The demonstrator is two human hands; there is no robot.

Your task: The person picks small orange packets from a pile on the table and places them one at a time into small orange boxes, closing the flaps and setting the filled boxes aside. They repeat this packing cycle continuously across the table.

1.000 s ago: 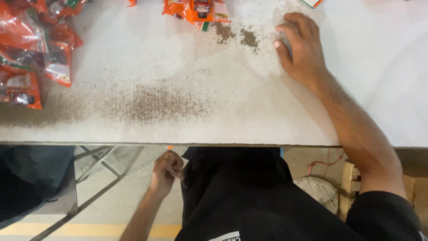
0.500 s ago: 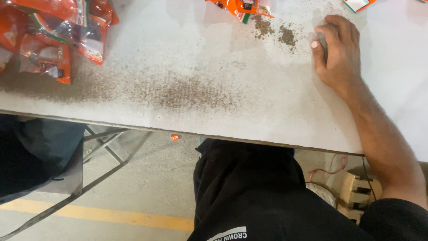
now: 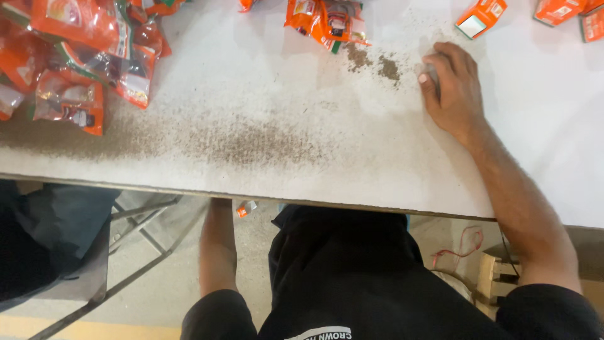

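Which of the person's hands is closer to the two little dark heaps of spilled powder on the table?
Right. The right hand rests flat on the white table just beside the dark heaps. The left hand is hidden below the table edge; only its forearm shows.

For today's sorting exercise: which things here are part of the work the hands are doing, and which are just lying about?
In the work:
right hand, flat on the white table
brown powder piles beside it
left hand, hidden under the table edge

Lying about:
orange pouches, far left
small orange boxes, top right
small orange thing on the floor
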